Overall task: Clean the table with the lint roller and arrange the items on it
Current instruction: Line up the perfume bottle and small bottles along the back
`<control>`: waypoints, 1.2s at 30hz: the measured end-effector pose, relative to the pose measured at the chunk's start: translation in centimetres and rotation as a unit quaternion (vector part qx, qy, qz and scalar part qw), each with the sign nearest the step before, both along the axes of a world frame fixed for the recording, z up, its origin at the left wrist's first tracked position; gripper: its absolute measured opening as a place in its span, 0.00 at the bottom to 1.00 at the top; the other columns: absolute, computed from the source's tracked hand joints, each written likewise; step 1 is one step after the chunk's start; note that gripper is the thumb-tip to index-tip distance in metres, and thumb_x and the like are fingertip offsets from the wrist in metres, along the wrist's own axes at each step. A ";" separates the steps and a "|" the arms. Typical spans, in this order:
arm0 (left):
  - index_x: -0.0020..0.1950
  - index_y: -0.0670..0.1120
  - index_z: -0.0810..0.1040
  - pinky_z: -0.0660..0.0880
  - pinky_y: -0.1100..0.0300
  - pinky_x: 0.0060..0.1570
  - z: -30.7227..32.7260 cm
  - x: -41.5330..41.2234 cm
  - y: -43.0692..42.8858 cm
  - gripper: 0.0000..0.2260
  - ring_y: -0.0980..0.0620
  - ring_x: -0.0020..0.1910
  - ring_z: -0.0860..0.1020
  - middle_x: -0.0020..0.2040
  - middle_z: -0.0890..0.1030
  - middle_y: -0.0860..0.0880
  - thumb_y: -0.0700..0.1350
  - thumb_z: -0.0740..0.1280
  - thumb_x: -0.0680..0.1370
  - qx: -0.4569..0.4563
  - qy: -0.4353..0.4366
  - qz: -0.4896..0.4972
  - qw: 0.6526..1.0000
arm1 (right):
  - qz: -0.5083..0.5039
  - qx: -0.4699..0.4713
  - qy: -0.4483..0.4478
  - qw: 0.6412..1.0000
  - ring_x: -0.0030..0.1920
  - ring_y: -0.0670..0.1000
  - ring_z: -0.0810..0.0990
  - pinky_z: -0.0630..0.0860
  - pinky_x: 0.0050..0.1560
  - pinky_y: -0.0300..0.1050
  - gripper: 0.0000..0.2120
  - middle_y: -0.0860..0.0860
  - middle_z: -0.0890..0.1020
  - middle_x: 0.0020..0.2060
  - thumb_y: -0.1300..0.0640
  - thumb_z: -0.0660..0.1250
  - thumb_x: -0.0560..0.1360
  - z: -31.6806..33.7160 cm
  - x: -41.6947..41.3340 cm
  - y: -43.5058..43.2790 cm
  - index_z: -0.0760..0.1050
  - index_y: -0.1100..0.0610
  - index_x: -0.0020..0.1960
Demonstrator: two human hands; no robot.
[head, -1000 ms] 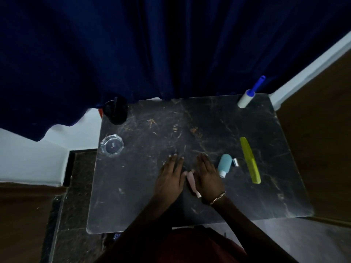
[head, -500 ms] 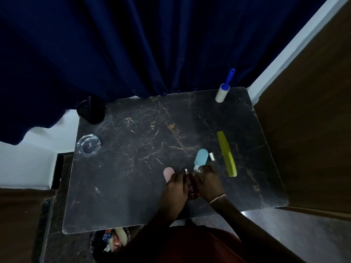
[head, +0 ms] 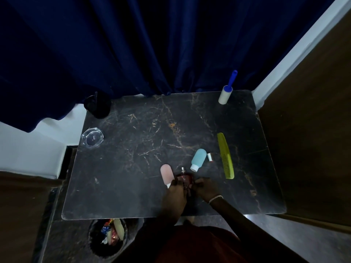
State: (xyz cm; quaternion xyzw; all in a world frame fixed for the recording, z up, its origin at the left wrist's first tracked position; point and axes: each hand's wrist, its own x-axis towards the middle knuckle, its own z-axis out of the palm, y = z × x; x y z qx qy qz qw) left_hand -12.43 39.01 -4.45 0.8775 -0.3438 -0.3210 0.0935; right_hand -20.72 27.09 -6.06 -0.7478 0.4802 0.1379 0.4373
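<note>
On dark marbled bench [head: 121, 186], far-left corner: black cup-like holder [head: 97, 106], details too dark to tell; glass ashtray [head: 92, 137] just nearer along left edge. Below front edge, on floor: bin [head: 109, 237] with wrappers. Near front centre: pink tube [head: 166, 175] lying flat, cap toward front edge, left hand [head: 175, 190] touching its cap end. Between both hands: small dark-red perfume bottle [head: 184, 178], sprayer pointing away, fingers of both hands closed on its base; right hand [head: 204, 186], bracelet at wrist, pinching from other side. Left grip: clenched on bottle while brushing pink tube. Right grip: grasping same bottle. Further right: blue squeeze bottle [head: 198, 159] on its side, white cap toward front; small silver cap-like piece [head: 210, 156] just beside it; yellow-green comb [head: 225, 155] lying lengthwise, apart from both. Far-right corner: lint roller [head: 225, 93], blue handle overhanging back edge, untouched, well apart from hands. Step in hand, judged: arranging, lining toiletries into a row near front. Specks visible mid-bench, so rolling probably not finished or not begun. Next move calls for: setting bottle down steadily beside pink tube, then a long reach to far-right corner for roller.
</note>
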 end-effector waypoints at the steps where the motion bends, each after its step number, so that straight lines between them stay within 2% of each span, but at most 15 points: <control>1: 0.69 0.45 0.74 0.75 0.53 0.57 -0.1 -0.1 0.1 0.15 0.44 0.59 0.80 0.64 0.77 0.45 0.43 0.60 0.83 0.001 -0.002 0.002 1.000 | 0.003 0.012 -0.004 1.000 0.33 0.49 0.78 0.67 0.35 0.35 0.11 0.52 0.83 0.30 0.56 0.70 0.71 0.1 0.0 0.1 0.81 0.57 0.31; 3: 0.71 0.46 0.73 0.75 0.52 0.59 -0.3 -0.3 0.3 0.17 0.44 0.60 0.80 0.64 0.77 0.45 0.43 0.61 0.82 0.003 -0.007 0.006 1.000 | 0.010 0.025 -0.018 0.999 0.30 0.47 0.75 0.63 0.31 0.31 0.15 0.49 0.79 0.25 0.60 0.69 0.71 0.2 0.2 0.2 0.75 0.52 0.26; 5: 0.72 0.46 0.72 0.76 0.52 0.59 -0.5 -0.4 0.4 0.17 0.44 0.59 0.80 0.64 0.78 0.45 0.43 0.61 0.82 0.003 -0.012 0.003 1.000 | 0.016 0.024 -0.022 0.999 0.31 0.47 0.75 0.62 0.30 0.29 0.12 0.53 0.83 0.29 0.62 0.70 0.70 0.4 0.5 0.3 0.78 0.53 0.29; 8: 0.70 0.46 0.74 0.78 0.51 0.59 -0.7 -0.3 0.4 0.16 0.44 0.57 0.81 0.64 0.78 0.45 0.43 0.62 0.81 -0.001 -0.018 0.001 1.000 | -0.001 0.046 -0.027 0.999 0.25 0.38 0.75 0.66 0.32 0.31 0.11 0.48 0.81 0.27 0.62 0.73 0.67 0.0 0.3 0.2 0.79 0.51 0.29; 10: 0.69 0.46 0.74 0.77 0.51 0.59 -0.7 -0.4 0.4 0.16 0.43 0.58 0.81 0.64 0.78 0.45 0.42 0.62 0.81 0.000 -0.022 -0.003 1.000 | -0.022 0.063 -0.025 0.997 0.22 0.35 0.75 0.70 0.31 0.31 0.04 0.46 0.81 0.27 0.62 0.74 0.65 -0.3 0.1 0.2 0.83 0.55 0.33; 11: 0.69 0.45 0.74 0.77 0.51 0.60 -0.6 -0.4 0.4 0.17 0.43 0.58 0.81 0.65 0.78 0.45 0.42 0.63 0.80 0.003 -0.023 -0.005 1.000 | -0.027 0.063 -0.028 0.997 0.22 0.35 0.75 0.70 0.30 0.29 0.01 0.49 0.83 0.29 0.62 0.74 0.66 -0.3 0.1 0.3 0.85 0.58 0.37; 14: 0.69 0.45 0.74 0.76 0.50 0.62 -0.6 -0.5 0.3 0.17 0.43 0.60 0.80 0.66 0.77 0.45 0.40 0.64 0.79 0.013 -0.022 -0.011 1.000 | -0.021 0.059 -0.040 0.997 0.30 0.44 0.78 0.70 0.30 0.25 0.05 0.56 0.86 0.39 0.63 0.73 0.68 -0.4 0.4 0.5 0.85 0.64 0.43; 15: 0.68 0.45 0.75 0.76 0.50 0.62 -0.5 -0.5 0.3 0.18 0.42 0.60 0.80 0.67 0.77 0.45 0.39 0.64 0.79 0.015 -0.021 -0.014 1.000 | -0.038 0.068 -0.047 0.996 0.33 0.48 0.80 0.75 0.34 0.27 0.05 0.58 0.86 0.39 0.64 0.74 0.68 -0.6 0.5 0.5 0.85 0.65 0.43; 16: 0.68 0.45 0.75 0.76 0.50 0.63 -0.6 -0.5 0.3 0.18 0.43 0.60 0.80 0.67 0.77 0.45 0.39 0.64 0.78 0.016 -0.021 -0.016 1.000 | -0.062 0.082 -0.055 0.993 0.35 0.51 0.80 0.80 0.40 0.37 0.05 0.59 0.85 0.39 0.65 0.74 0.67 -0.9 0.5 0.6 0.84 0.66 0.42; 17: 0.68 0.46 0.75 0.76 0.51 0.63 -0.6 -0.4 0.3 0.18 0.43 0.60 0.80 0.67 0.77 0.45 0.39 0.65 0.78 0.013 -0.021 -0.016 1.000 | -0.089 0.097 -0.059 0.990 0.36 0.53 0.81 0.81 0.44 0.46 0.05 0.60 0.85 0.37 0.67 0.75 0.66 -1.1 0.5 0.7 0.84 0.67 0.42; 19: 0.67 0.46 0.76 0.76 0.51 0.63 -0.8 -0.3 0.3 0.17 0.43 0.59 0.80 0.67 0.77 0.45 0.39 0.65 0.78 0.007 -0.018 -0.013 1.000 | -0.133 0.133 -0.070 0.980 0.35 0.54 0.81 0.81 0.46 0.52 0.06 0.60 0.83 0.35 0.69 0.75 0.65 -1.2 0.3 0.9 0.83 0.67 0.41; 25: 0.68 0.47 0.74 0.78 0.47 0.59 -0.6 -0.8 0.5 0.20 0.41 0.56 0.81 0.67 0.72 0.45 0.39 0.67 0.75 -0.046 0.004 0.083 0.995 | -0.182 0.200 -0.135 0.953 0.33 0.51 0.80 0.78 0.36 0.42 0.13 0.56 0.83 0.32 0.67 0.79 0.63 -1.3 -0.5 1.1 0.80 0.67 0.45; 28: 0.72 0.46 0.70 0.79 0.47 0.56 -0.4 -0.7 0.2 0.23 0.41 0.57 0.80 0.63 0.75 0.44 0.40 0.67 0.77 -0.092 0.018 0.159 0.983 | -0.190 0.201 -0.165 0.947 0.38 0.55 0.81 0.79 0.39 0.45 0.17 0.61 0.83 0.38 0.69 0.79 0.63 -1.4 -1.2 0.9 0.78 0.72 0.48; 32: 0.65 0.49 0.73 0.75 0.59 0.51 0.5 -0.1 0.0 0.13 0.49 0.55 0.81 0.56 0.82 0.49 0.46 0.65 0.80 -0.138 0.042 0.223 0.964 | -0.177 0.210 -0.210 0.938 0.40 0.55 0.83 0.81 0.40 0.42 0.18 0.63 0.85 0.43 0.69 0.78 0.64 -0.8 -2.0 0.1 0.78 0.71 0.51; 36: 0.62 0.52 0.77 0.78 0.57 0.53 1.3 1.0 -0.3 0.13 0.55 0.51 0.83 0.51 0.86 0.54 0.48 0.71 0.78 -0.192 0.075 0.236 0.950 | -0.156 0.214 -0.247 0.932 0.45 0.53 0.84 0.82 0.48 0.47 0.18 0.61 0.85 0.47 0.66 0.79 0.64 0.3 -2.1 -0.9 0.79 0.67 0.52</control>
